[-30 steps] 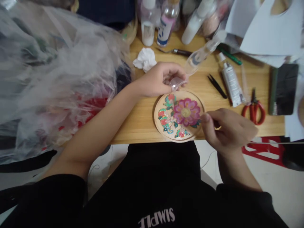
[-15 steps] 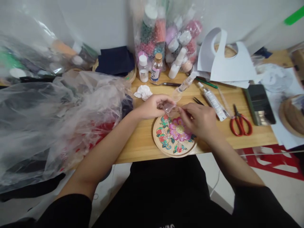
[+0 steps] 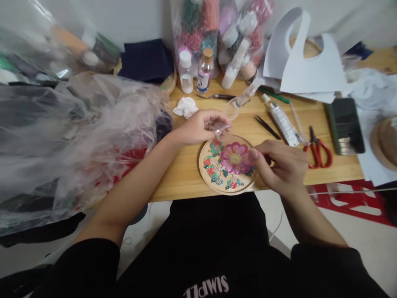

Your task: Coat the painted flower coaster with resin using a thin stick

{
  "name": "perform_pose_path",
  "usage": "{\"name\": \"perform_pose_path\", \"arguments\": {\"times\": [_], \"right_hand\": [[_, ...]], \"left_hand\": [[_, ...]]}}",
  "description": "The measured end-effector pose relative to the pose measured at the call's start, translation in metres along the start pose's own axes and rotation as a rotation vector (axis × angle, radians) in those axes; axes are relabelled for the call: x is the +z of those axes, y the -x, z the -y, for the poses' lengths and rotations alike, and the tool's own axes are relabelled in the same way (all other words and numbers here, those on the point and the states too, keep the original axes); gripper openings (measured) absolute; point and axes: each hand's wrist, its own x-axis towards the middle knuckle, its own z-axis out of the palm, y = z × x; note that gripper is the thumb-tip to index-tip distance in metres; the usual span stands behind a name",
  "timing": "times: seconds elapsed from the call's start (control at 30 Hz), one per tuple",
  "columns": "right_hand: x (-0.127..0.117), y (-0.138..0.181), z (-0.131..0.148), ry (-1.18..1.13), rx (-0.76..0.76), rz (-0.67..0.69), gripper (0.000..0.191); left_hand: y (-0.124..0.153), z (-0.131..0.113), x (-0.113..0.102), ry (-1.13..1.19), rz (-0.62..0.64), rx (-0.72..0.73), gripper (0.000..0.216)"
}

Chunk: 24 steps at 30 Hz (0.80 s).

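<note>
A small clear plastic cup [image 3: 219, 130] is tilted in the fingers of my left hand [image 3: 203, 126], over the far edge of a round wooden plaque [image 3: 204, 182]. The plaque lies near the table's front edge and carries a pink-purple flower [image 3: 236, 158] with a yellow centre, plus red fruits and green leaves in glossy colour. My right hand [image 3: 281, 165] is closed in a pinch beside the flower's right edge, partly covering the plaque's right rim. Whatever its fingers hold is too small or hidden to make out.
Behind lie crumpled tissue [image 3: 185, 107], small bottles [image 3: 204, 70] and a dark-handled tool [image 3: 221, 97]. To the right are black tweezers [image 3: 267, 127], a white tube [image 3: 284, 124], red-handled pliers [image 3: 319, 153] and a phone [image 3: 346, 126]. Crumpled plastic bags [image 3: 102, 124] cover the left.
My right hand has moved away from the cup, right and towards me, to the flower's right edge. My left hand still holds the cup. The camera view has tilted down slightly.
</note>
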Motion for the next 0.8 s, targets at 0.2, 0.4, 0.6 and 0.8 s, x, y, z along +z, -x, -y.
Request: {"name": "perform_pose_path", "arguments": {"times": [0.2, 0.4, 0.6, 0.8], "right_hand": [[0.004, 0.033, 0.013, 0.07, -0.171, 0.168, 0.005], [0.012, 0.042, 0.019, 0.072, -0.152, 0.203, 0.006], [0.014, 0.043, 0.018, 0.112, -0.16, 0.197, 0.01], [0.014, 0.043, 0.017, 0.1, -0.165, 0.208, 0.009]], "left_hand": [[-0.002, 0.004, 0.0, 0.042, 0.008, 0.028, 0.033], [-0.003, 0.003, 0.0, 0.021, 0.016, 0.004, 0.032], [-0.002, 0.002, 0.002, -0.034, 0.007, 0.005, 0.03], [-0.002, 0.002, 0.001, -0.01, 0.017, -0.004, 0.034]]}}
